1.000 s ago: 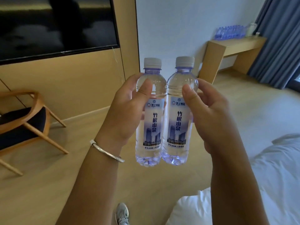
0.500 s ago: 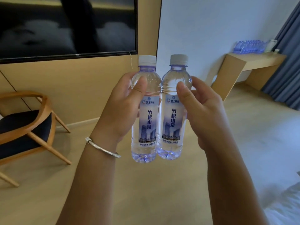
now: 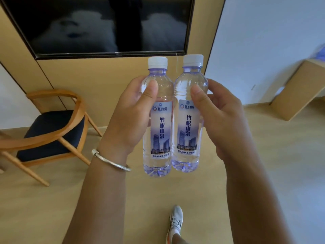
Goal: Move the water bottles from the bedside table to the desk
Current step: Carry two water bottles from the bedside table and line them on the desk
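Bottles upright, touching — left grip (image 3: 130,118) wraps the left bottle (image 3: 158,120), right grip (image 3: 223,120) the right bottle (image 3: 189,118); walking jolts could knock one loose.

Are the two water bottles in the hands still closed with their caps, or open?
Closed. The left water bottle and the right water bottle each carry a white cap seated on the neck.
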